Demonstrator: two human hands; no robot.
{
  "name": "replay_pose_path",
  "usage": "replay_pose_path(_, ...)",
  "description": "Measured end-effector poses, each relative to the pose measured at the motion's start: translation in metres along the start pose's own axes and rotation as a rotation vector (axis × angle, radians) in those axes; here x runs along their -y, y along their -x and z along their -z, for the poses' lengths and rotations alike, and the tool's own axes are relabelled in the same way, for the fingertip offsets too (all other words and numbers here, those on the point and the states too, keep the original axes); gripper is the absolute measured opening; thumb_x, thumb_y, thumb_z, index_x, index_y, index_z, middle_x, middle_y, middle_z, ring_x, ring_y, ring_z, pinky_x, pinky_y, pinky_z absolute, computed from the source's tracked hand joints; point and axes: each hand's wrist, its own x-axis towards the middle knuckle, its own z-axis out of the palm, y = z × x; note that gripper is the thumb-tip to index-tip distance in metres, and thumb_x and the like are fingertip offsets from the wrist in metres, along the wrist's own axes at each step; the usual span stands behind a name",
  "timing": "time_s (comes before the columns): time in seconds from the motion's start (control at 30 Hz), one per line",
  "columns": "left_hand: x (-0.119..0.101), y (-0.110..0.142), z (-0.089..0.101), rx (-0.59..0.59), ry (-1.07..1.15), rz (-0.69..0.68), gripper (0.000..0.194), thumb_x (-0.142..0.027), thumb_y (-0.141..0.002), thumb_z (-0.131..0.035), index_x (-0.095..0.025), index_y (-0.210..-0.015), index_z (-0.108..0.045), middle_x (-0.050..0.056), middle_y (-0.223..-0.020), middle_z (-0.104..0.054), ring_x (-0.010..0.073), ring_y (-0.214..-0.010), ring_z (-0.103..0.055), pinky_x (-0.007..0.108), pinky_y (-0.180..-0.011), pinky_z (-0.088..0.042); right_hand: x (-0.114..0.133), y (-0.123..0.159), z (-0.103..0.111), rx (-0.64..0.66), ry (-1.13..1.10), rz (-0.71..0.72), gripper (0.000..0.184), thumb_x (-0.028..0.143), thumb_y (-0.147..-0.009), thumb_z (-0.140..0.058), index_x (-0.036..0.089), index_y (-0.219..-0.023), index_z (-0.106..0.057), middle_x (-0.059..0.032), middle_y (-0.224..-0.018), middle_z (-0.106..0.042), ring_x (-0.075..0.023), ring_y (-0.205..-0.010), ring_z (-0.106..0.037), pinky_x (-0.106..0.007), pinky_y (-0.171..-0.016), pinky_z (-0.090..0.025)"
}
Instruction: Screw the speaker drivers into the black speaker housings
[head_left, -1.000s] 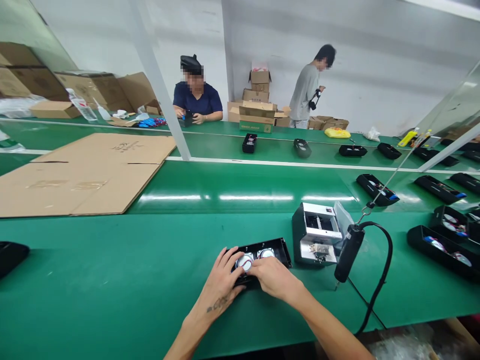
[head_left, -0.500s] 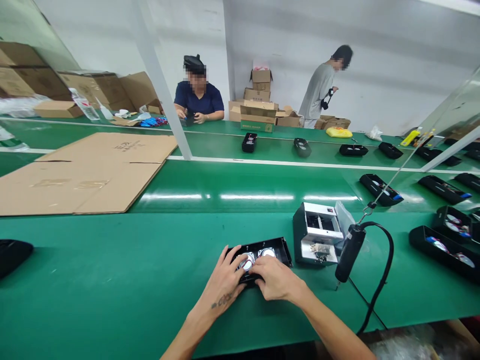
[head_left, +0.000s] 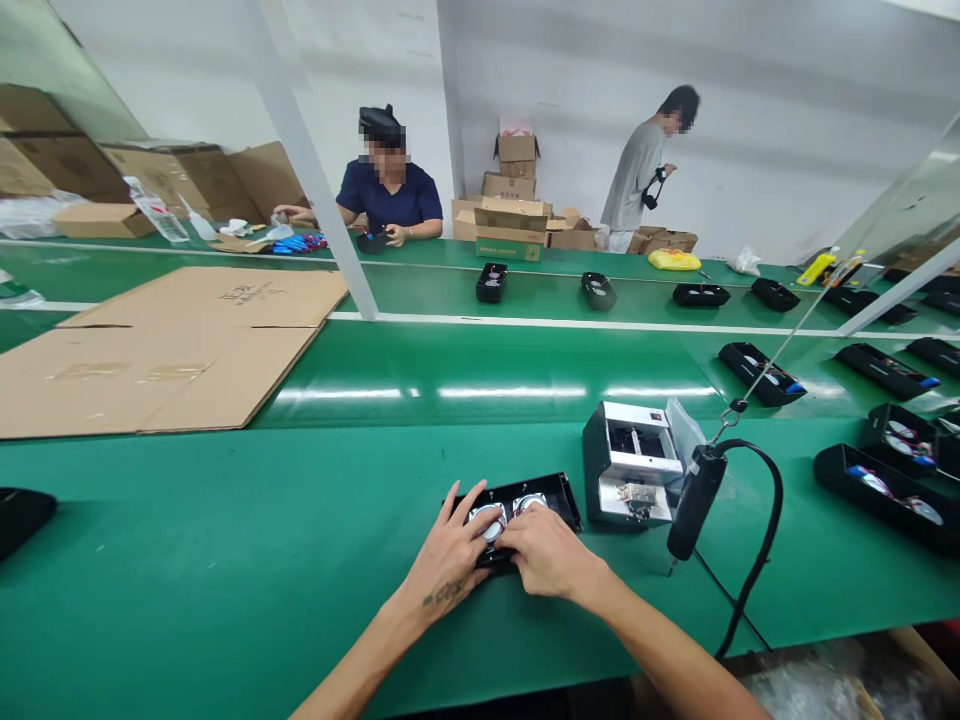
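A black speaker housing [head_left: 561, 490] lies on the green bench in front of me, its open side up. Two round silver speakers [head_left: 490, 525] sit inside, with some thin red wire near them. My left hand [head_left: 444, 550] grips the housing's left end, thumb at the near side and fingers reaching over the edge. Inside the housing, between the speakers, the closed fingertips of my right hand [head_left: 551, 552] press or pinch; what they hold is hidden.
Right of the housing stands a screw feeder [head_left: 634, 465]; beside it an electric screwdriver [head_left: 697, 503] hangs from a cable. More black housings [head_left: 885, 495] lie at the right. Flat cardboard [head_left: 187, 340] covers the left. Two co-workers [head_left: 390, 195] are across the line.
My hands stay at the housing with hardly any movement. The seated co-worker has stretched one arm out toward the items on the bench. The view has shifted slightly.
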Motion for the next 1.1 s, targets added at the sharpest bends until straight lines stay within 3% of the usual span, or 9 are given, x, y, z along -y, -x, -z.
replay_pose_path(0.1,0.005,-0.015,0.014,0.132,0.143,0.081,0.05,-0.016,-0.075,-0.087,-0.032,-0.122,-0.079,0.006,-0.144,-0.072,0.0465,-0.161,-0.036,0.079,-0.132,-0.012,0.001,-0.01,0.011,0.02,0.009,-0.02,0.027,0.005,-0.082,-0.066,0.02,-0.102,-0.077,-0.0074,-0.105,-0.083,-0.0246,-0.098,-0.076,-0.036,-0.087,-0.046)
replay_pose_path(0.17,0.014,-0.03,0.026,0.203,0.221,0.141,0.033,-0.022,-0.073,-0.088,-0.032,-0.104,-0.083,0.005,-0.138,-0.075,0.0482,-0.159,-0.039,0.076,-0.131,-0.019,-0.001,-0.021,0.025,0.034,0.004,-0.046,0.029,0.006,-0.081,-0.068,0.021,-0.105,-0.077,-0.0076,-0.106,-0.083,-0.0258,-0.099,-0.076,-0.036,-0.088,-0.046)
replay_pose_path(0.23,0.025,-0.047,0.038,0.237,0.266,0.168,0.012,-0.03,-0.07,-0.089,-0.029,-0.079,-0.081,0.004,-0.131,-0.078,0.0467,-0.15,-0.051,0.064,-0.124,-0.039,-0.004,-0.034,0.04,0.044,-0.016,-0.091,0.036,0.009,-0.08,-0.072,0.022,-0.113,-0.077,-0.0079,-0.105,-0.084,-0.0282,-0.099,-0.077,-0.035,-0.084,-0.046)
replay_pose_path(0.3,0.037,-0.062,0.048,0.262,0.3,0.188,0.023,-0.039,-0.068,-0.089,-0.025,-0.062,-0.072,0.004,-0.124,-0.079,0.0389,-0.126,-0.069,0.045,-0.103,-0.055,-0.01,-0.047,0.054,0.055,-0.064,-0.14,0.045,0.013,-0.078,-0.075,0.023,-0.122,-0.077,-0.0083,-0.104,-0.084,-0.0299,-0.098,-0.077,-0.034,-0.078,-0.045)
replay_pose_path(0.33,0.042,-0.068,0.052,0.276,0.319,0.202,0.028,-0.043,-0.068,-0.088,-0.024,-0.06,-0.07,0.003,-0.12,-0.079,0.0331,-0.111,-0.074,0.038,-0.09,-0.057,-0.013,-0.052,0.059,0.059,-0.092,-0.155,0.047,0.014,-0.078,-0.076,0.024,-0.123,-0.077,-0.0082,-0.106,-0.084,-0.0301,-0.098,-0.077,-0.033,-0.076,-0.045)
replay_pose_path(0.43,0.051,-0.079,0.06,0.32,0.365,0.247,0.033,-0.05,-0.063,-0.09,-0.023,-0.069,-0.074,0.001,-0.105,-0.079,0.0199,-0.078,-0.069,0.029,-0.067,-0.049,-0.023,-0.062,0.066,0.072,-0.162,-0.158,0.043,0.016,-0.076,-0.078,0.025,-0.119,-0.081,-0.0063,-0.107,-0.084,-0.0278,-0.097,-0.076,-0.03,-0.074,-0.045)
replay_pose_path(0.6,0.053,-0.082,0.062,0.382,0.431,0.304,0.048,-0.056,-0.057,-0.093,-0.022,-0.089,-0.078,-0.001,-0.096,-0.076,0.016,-0.073,-0.061,0.026,-0.062,-0.038,-0.031,-0.067,0.063,0.091,-0.236,-0.152,0.038,0.018,-0.075,-0.08,0.022,-0.113,-0.084,-0.0041,-0.1,-0.084,-0.0229,-0.09,-0.074,-0.026,-0.071,-0.045)
replay_pose_path(0.9,0.051,-0.088,0.066,0.447,0.511,0.342,0.042,-0.054,-0.059,-0.091,-0.019,-0.061,-0.067,-0.001,-0.114,-0.072,0.0155,-0.083,-0.058,0.028,-0.067,-0.035,-0.034,-0.082,0.069,0.167,-0.273,-0.171,0.034,0.023,-0.071,-0.092,0.02,-0.103,-0.084,0.0012,-0.087,-0.078,-0.0161,-0.078,-0.068,-0.022,-0.063,-0.042)
replay_pose_path(1.1,0.053,-0.093,0.069,0.468,0.539,0.347,0.048,-0.052,-0.056,-0.092,-0.018,-0.053,-0.058,-0.002,-0.107,-0.071,0.0136,-0.079,-0.053,0.028,-0.065,-0.032,-0.025,-0.081,0.066,0.192,-0.183,-0.226,0.04,0.032,-0.066,-0.094,0.019,-0.103,-0.083,-0.003,-0.079,-0.073,-0.0227,-0.083,-0.066,-0.026,-0.055,-0.033)
